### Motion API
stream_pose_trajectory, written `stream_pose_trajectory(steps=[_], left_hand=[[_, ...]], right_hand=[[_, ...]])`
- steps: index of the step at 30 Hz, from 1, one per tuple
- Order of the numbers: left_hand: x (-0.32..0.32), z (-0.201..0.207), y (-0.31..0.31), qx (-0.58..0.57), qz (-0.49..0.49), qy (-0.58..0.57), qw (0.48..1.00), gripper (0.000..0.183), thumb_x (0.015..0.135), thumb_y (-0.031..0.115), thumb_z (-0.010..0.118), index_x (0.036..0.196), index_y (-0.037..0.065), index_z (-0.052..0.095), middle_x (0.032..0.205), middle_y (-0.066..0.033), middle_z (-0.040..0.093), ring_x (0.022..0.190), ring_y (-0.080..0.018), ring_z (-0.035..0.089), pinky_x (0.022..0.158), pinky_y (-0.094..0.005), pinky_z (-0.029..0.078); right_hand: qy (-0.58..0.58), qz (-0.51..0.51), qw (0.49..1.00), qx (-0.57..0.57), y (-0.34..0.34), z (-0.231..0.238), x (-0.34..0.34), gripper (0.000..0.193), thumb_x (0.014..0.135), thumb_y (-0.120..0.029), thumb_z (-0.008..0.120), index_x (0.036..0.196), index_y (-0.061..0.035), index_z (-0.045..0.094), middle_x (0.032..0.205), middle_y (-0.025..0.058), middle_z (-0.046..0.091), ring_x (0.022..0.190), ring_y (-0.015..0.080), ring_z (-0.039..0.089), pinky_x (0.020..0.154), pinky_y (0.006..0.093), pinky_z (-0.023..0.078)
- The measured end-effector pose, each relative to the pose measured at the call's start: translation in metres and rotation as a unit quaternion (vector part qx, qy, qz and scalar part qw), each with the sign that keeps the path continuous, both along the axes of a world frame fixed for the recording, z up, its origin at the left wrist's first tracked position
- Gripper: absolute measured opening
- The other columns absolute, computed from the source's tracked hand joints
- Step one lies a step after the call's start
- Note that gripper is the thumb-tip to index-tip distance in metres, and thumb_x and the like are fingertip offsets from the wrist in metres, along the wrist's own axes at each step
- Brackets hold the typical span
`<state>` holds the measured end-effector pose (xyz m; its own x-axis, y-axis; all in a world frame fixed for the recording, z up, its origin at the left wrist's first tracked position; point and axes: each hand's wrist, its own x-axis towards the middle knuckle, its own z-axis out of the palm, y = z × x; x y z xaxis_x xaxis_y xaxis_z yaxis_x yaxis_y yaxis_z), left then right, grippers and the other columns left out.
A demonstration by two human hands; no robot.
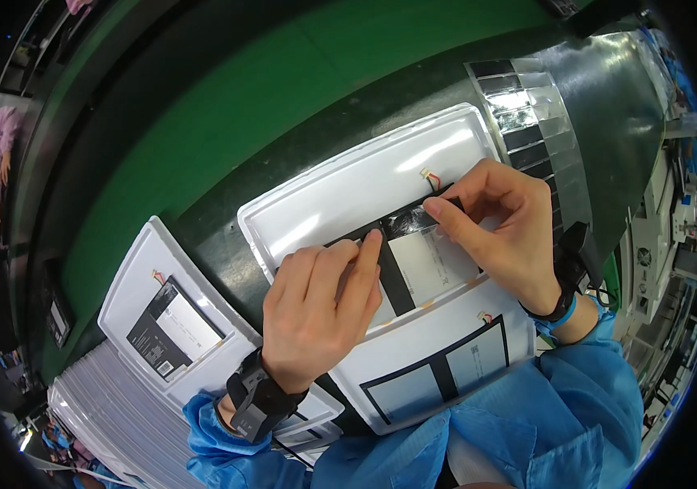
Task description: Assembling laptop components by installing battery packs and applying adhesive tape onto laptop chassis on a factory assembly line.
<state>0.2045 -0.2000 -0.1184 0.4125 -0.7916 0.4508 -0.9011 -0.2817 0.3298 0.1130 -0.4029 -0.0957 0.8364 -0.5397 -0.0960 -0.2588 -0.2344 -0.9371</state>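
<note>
A flat battery pack [426, 265] with white faces and black tape bands lies in a white plastic tray [308, 232] in front of me. Its red and black wires end in a small pale connector [428, 175] at the far side. My left hand [316, 310] rests on the pack's left part, index fingertip on the black edge, other fingers bent and partly hidden. My right hand [507, 232] pinches the right end of a glossy black tape strip [405, 218] between thumb and index finger, along the pack's far edge.
Black tape strips on a clear backing sheet [559, 126] lie at the far right. A nearer tray holds another battery pack [471, 367], and a left tray holds a third pack [189, 322]. Stacked trays [120, 416] stand lower left. A person in pink [2, 134] is at far left.
</note>
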Motion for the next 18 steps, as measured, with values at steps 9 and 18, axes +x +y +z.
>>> stream_pose_trajectory(steps=[9,18], left_hand=[[-0.0008,-0.0002,0.0000,0.005,0.001,-0.001,1.000,0.042,0.068,-0.003,0.078,0.110,0.003,0.077,0.092,-0.0068,0.064,0.076,-0.0218,0.059,0.061,-0.0300,0.051],[-0.0006,0.0050,0.0003,0.080,-0.018,-0.038,0.996,0.049,0.074,0.002,0.068,0.122,0.007,0.075,0.098,-0.0053,0.058,0.078,-0.0200,0.057,0.069,-0.0323,0.051]], right_hand=[[0.003,-0.001,1.000,-0.006,-0.0012,-0.0011,0.0005,0.013,0.084,-0.007,0.082,0.083,0.0013,0.072,0.073,0.0033,0.072,0.063,0.0045,0.065,0.058,0.0197,0.052],[-0.010,0.008,0.999,-0.035,-0.0020,-0.0044,0.0003,0.014,0.084,-0.007,0.082,0.084,0.0014,0.071,0.071,0.0038,0.072,0.061,0.0048,0.064,0.058,0.0195,0.052]])
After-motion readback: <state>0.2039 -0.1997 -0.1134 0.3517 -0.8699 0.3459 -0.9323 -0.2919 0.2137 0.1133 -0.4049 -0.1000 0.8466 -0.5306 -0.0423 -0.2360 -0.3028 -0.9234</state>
